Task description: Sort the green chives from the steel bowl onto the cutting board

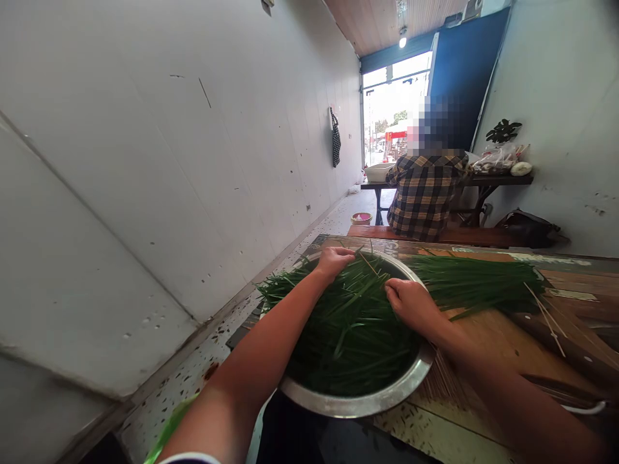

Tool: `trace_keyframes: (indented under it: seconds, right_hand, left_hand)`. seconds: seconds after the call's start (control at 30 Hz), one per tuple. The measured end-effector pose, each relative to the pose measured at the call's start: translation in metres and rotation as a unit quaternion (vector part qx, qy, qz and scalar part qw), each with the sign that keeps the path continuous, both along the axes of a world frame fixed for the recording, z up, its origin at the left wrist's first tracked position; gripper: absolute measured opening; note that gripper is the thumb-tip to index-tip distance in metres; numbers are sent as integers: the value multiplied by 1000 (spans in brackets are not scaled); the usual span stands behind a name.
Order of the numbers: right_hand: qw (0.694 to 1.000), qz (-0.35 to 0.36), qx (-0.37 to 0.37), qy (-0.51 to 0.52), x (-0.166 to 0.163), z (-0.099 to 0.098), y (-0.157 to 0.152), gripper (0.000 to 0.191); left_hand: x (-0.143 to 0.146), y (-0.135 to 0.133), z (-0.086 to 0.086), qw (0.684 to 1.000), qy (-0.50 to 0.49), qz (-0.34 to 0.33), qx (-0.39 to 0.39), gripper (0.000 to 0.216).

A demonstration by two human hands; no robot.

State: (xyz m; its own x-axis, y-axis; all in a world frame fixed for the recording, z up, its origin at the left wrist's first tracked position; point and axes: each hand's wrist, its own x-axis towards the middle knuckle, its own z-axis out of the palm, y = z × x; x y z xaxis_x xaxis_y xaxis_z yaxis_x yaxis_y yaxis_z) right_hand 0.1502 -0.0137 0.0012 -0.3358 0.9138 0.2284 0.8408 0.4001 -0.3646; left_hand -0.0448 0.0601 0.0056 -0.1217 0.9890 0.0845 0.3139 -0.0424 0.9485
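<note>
A wide metal basin (348,407) is heaped with long, flat green chives (353,322). Over its far part, my left hand (337,263) is closed in a pinch on a few chive blades at the fingertips. My right hand (409,299) is closed above the basin's right side. From its fingertips a thin bamboo skewer (370,265) slants up towards the left fingertips. Whether the skewer's tip passes through the blades is too small to tell. More bamboo skewers (442,380) lie in a bundle under my right forearm.
A thick bunch of chives (476,283) lies right of the basin on the wooden table (488,335), with several loose skewers (546,316) beside it. Beyond the table, a person in a plaid shirt (425,193) sits on a bench (367,232). A white wall (193,161) runs along the left.
</note>
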Motion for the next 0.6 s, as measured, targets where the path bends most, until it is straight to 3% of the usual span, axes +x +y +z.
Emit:
trace_keyframes:
  seconds: [0.37, 0.6]
  right_hand:
    - [1000, 1, 8, 2, 0, 0, 0, 30]
    - [1000, -3, 4, 11, 1, -2, 2, 29]
  left_hand:
    - [1, -4, 2, 998, 60, -7, 15, 27]
    - [5, -9, 5, 989, 129, -65, 38, 23]
